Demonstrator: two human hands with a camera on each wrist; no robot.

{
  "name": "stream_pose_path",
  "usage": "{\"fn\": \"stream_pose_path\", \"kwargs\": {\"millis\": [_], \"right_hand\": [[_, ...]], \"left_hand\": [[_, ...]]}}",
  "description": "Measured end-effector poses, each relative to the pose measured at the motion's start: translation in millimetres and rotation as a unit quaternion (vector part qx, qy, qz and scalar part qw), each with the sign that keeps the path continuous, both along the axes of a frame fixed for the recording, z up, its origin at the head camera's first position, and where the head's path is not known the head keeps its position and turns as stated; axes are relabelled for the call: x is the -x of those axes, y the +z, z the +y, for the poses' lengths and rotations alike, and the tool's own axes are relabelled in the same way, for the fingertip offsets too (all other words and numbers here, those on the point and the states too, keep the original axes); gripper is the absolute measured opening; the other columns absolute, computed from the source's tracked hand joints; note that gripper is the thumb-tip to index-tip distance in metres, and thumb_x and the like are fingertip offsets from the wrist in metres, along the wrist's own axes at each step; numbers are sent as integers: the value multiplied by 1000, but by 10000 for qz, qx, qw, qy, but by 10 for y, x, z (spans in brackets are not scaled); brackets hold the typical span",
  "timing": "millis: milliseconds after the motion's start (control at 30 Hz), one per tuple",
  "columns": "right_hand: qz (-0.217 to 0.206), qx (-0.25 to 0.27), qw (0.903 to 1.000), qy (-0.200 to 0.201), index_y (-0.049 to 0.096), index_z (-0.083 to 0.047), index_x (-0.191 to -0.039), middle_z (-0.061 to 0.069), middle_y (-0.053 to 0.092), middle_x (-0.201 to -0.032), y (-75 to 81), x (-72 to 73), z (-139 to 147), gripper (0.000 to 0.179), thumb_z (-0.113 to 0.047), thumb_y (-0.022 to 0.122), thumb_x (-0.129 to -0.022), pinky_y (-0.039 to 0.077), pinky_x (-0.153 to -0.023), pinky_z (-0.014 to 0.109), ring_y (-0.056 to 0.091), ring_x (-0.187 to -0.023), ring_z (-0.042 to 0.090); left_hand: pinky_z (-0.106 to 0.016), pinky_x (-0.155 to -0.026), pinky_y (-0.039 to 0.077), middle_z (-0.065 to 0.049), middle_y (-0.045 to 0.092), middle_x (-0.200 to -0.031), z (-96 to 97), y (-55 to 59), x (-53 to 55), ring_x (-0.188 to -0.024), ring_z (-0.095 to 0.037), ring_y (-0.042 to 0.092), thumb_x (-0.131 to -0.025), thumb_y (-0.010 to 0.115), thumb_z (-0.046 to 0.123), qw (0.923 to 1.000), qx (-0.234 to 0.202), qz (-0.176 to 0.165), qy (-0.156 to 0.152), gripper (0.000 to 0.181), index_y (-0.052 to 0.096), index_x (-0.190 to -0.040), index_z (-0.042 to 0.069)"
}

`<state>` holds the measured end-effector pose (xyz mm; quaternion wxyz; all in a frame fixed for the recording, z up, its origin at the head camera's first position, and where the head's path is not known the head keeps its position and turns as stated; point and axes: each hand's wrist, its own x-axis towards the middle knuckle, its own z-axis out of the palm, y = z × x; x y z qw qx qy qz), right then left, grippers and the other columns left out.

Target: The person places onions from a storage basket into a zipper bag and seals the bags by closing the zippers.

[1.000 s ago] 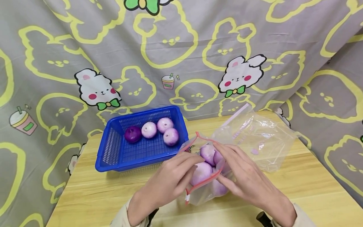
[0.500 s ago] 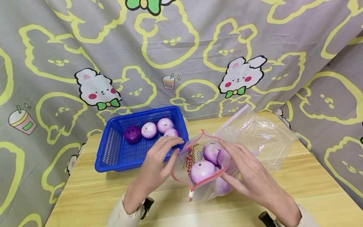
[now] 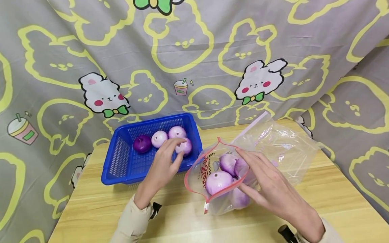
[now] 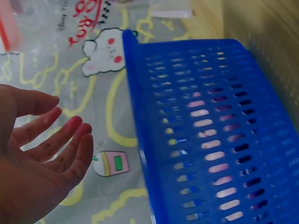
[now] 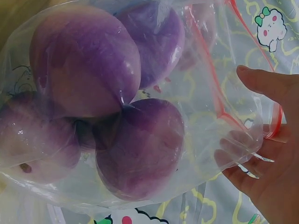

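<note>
Lower centre of frame: left hand (image 3: 162, 163) over edge of basket (image 3: 143, 165), thumb and fingers apart; cannot tell whether touching onion (image 3: 186, 147). Lower right: right hand (image 3: 270, 182) touching bag (image 3: 196, 172), thumb and fingers apart; onions (image 3: 218, 184) inside.

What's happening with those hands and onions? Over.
Left hand empty, near four onions in basket. Right hand touching open bag. Nothing seen in the way.

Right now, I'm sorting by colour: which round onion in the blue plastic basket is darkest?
The deep purple onion, leftmost in the blue basket; the other three onions are pale lilac.
</note>
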<state>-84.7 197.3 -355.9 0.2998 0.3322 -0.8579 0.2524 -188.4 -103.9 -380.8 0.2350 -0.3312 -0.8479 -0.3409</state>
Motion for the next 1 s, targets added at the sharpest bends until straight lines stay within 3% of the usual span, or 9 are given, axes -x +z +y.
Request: {"fn": "stream_pose_path", "kwargs": {"millis": [567,833,1000], "right_hand": [[-33,-119,9998,-127,41,0,-149,5,56,-138,1,-10,32,68,-50,41,-103,37,-99,16,54,-119,17],[-6,-121,9999,-117,42,1,-148,4,58,-134,-1,-12,43,68,-50,41,-103,41,-91,19,55,-114,17],[9,-82,10000,-51,42,2,-148,5,58,-134,-5,-9,42,67,-49,42,-103,39,-94,16,55,-114,18]], "left_hand": [[-43,-100,47,-12,61,-120,-86,-303,358,-113,-28,58,-84,71,-2,9959,646,-537,340,40,61,-122,3],[-46,-99,47,-13,60,-123,-78,-395,463,-113,-31,58,-83,71,-1,9928,852,-726,429,42,61,-123,4],[-47,-101,46,-15,59,-124,-69,-430,519,-115,-33,57,-80,72,-2,9919,976,-691,431,45,61,-123,3]]}}
